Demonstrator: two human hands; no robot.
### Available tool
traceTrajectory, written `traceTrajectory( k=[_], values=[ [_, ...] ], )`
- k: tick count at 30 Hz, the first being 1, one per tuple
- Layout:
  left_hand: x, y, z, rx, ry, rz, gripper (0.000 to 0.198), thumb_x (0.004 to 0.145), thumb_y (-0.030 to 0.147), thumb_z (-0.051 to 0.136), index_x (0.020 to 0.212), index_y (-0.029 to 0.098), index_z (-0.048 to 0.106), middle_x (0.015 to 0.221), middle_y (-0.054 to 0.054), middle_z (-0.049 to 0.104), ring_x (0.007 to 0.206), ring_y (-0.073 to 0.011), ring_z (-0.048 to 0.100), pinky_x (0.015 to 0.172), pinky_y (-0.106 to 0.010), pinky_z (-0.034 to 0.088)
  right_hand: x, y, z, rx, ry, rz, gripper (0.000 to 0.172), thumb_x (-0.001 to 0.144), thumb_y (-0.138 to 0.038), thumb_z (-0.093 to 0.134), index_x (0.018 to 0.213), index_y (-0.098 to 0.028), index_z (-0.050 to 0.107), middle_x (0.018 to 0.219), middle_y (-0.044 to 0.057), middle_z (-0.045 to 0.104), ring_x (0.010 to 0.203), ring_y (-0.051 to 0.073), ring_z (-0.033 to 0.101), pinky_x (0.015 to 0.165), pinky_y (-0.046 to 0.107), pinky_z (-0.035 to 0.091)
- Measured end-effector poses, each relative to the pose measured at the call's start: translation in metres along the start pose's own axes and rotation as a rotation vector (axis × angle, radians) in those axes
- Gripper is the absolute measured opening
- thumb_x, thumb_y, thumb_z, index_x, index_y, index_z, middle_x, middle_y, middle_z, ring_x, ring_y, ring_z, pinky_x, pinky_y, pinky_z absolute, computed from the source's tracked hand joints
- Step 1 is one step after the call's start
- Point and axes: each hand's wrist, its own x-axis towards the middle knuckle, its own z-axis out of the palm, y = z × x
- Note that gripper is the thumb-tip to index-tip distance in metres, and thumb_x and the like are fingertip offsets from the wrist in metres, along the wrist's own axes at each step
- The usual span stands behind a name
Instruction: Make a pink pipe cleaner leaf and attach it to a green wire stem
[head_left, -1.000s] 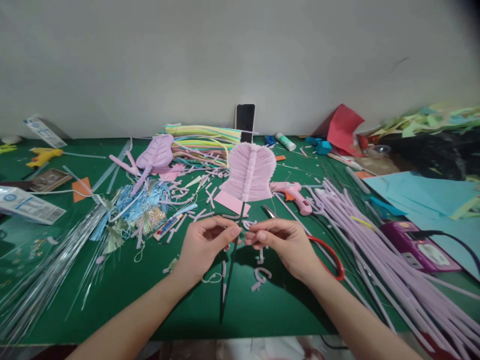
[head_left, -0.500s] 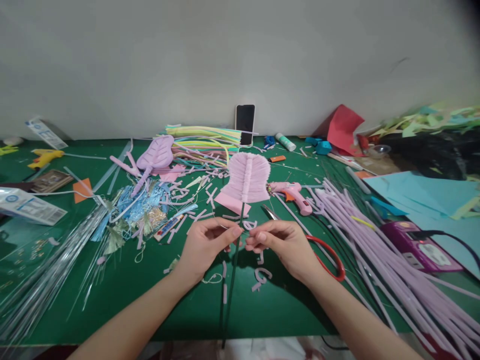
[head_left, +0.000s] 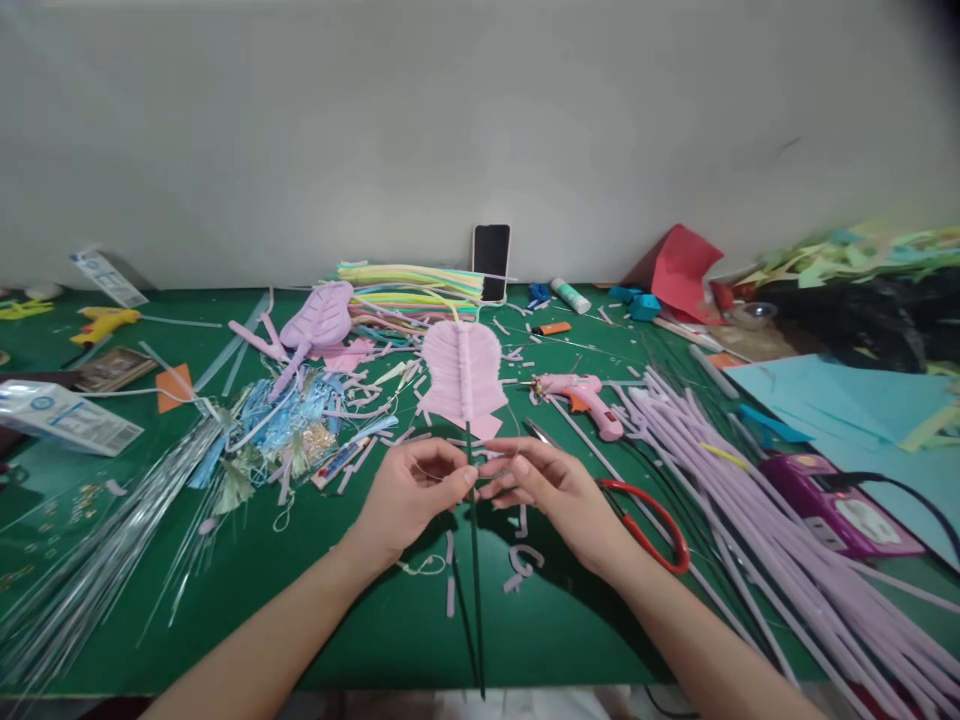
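Observation:
A pale purple, fuzzy pipe-cleaner leaf (head_left: 462, 370) stands out beyond my hands on a dark green stem (head_left: 475, 570). The thumb and fingers of my left hand (head_left: 420, 490) pinch this stem just below the leaf. My right hand (head_left: 551, 490) is at the stem's other side, fingers curled and thumb against them; what lies in that pinch is too small to make out. A thin pale strand (head_left: 431, 474) curves by my left fingers. Under the hands lie short purple pipe-cleaner scraps (head_left: 526, 560).
Red-handled scissors (head_left: 652, 535) and a pink glue gun (head_left: 581, 395) lie right of my hands, beside long purple pipe cleaners (head_left: 712, 490). At left are a finished purple leaf (head_left: 319, 320), blue tassels (head_left: 292, 410) and silvery wires (head_left: 142, 520). A phone (head_left: 491, 262) leans on the wall.
The leaf's top has swung left, and the stem's lower end has moved right. My left hand still pinches the stem; my right fingers have shifted slightly left, closer to it.

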Motion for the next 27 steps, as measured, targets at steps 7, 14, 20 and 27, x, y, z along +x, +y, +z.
traceTrajectory(
  k=[7, 14, 20, 27],
  values=[
    [0.000, -0.006, 0.002, 0.062, -0.212, -0.122, 0.019, 0.069, 0.029, 0.072, 0.067, 0.014, 0.061, 0.057, 0.001, 0.061, 0.052, -0.0093, 0.050, 0.052, -0.021, 0.038, 0.006, 0.003, -0.003, 0.101, 0.067, 0.023, 0.026, 0.074, -0.041, 0.077, 0.086, -0.019, 0.070, 0.082, 0.004, 0.075, 0.072, 0.014, 0.070, 0.068, 0.024, 0.056],
    [0.001, -0.014, 0.005, 0.177, -0.282, -0.159, 0.016, 0.068, 0.028, 0.070, 0.065, 0.014, 0.062, 0.058, 0.002, 0.060, 0.054, -0.0092, 0.051, 0.053, -0.020, 0.038, 0.008, 0.006, -0.004, 0.013, 0.079, 0.066, 0.026, 0.066, -0.038, 0.082, 0.078, -0.017, 0.074, 0.071, 0.002, 0.074, 0.063, 0.013, 0.067, 0.060, 0.023, 0.054],
    [0.001, -0.013, 0.001, 0.211, -0.307, -0.205, 0.019, 0.070, 0.032, 0.071, 0.069, 0.014, 0.065, 0.058, 0.000, 0.065, 0.054, -0.0108, 0.055, 0.054, -0.021, 0.041, 0.006, 0.002, -0.004, -0.041, 0.090, 0.074, 0.026, 0.063, -0.037, 0.083, 0.076, -0.017, 0.074, 0.069, 0.003, 0.074, 0.061, 0.013, 0.066, 0.058, 0.023, 0.053],
    [0.004, -0.015, 0.001, 0.197, -0.316, -0.247, 0.020, 0.069, 0.034, 0.073, 0.069, 0.015, 0.067, 0.056, 0.000, 0.065, 0.048, -0.0094, 0.053, 0.046, -0.020, 0.039, 0.007, 0.003, -0.003, -0.044, 0.112, 0.075, 0.027, 0.060, -0.036, 0.085, 0.075, -0.017, 0.074, 0.066, 0.002, 0.073, 0.059, 0.013, 0.065, 0.057, 0.024, 0.054]
  ],
)
